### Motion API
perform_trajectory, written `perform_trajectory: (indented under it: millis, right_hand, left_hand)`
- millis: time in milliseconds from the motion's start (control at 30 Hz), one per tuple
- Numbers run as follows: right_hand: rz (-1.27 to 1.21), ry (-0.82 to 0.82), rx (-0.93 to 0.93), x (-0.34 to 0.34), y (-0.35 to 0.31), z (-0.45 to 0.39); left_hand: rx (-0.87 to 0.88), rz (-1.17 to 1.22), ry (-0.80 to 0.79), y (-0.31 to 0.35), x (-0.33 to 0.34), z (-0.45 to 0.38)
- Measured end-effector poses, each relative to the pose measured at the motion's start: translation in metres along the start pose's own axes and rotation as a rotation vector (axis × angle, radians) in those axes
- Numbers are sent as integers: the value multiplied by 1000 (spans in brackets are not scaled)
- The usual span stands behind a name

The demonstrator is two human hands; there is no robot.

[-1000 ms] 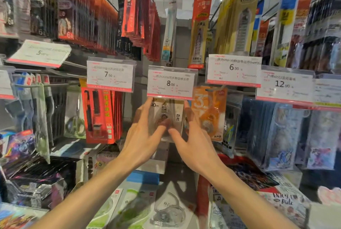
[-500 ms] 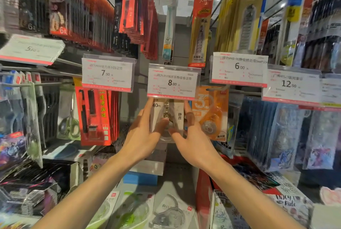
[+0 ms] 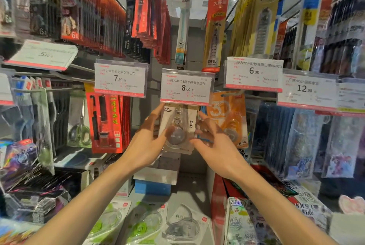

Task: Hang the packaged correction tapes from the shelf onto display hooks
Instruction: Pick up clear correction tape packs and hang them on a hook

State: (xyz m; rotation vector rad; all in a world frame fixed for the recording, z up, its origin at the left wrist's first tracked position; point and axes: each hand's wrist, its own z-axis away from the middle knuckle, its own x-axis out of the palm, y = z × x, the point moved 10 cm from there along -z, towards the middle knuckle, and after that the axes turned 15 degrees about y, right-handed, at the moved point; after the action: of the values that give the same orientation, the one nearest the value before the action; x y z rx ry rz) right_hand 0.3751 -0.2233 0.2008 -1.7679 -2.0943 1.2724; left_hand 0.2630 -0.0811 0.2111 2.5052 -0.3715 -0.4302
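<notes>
Steel scissors with green handles in a clear pack (image 3: 79, 130), red carded pen pack (image 3: 105, 124), white price label reading 12.90 (image 3: 307, 91), blue box (image 3: 152, 188).

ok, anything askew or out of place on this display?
One thing: the 5.00 price tag at upper left sits tilted, unlike the level 7.90 and 8.00 tags. Loose correction tape packs lie on the shelf below, not yet hung.

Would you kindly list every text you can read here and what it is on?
"8.00": price tag above the held pack.
"40m": held pack.
"7.90": tag to its left.
"6.00": tag to its right.
"12.90": far-right tag.
"30": orange pack.
Fine print on the tags is too small.
</notes>
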Motion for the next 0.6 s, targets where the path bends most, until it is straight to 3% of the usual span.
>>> perform_trajectory:
  millis: [200,600]
  right_hand:
    - [-124,115,42,-35,-6,24]
    - [-385,246,227,-88,25,108]
  left_hand:
    - [-122,7,129,-2,-32,21]
    - [-329,308,279,27,-53,104]
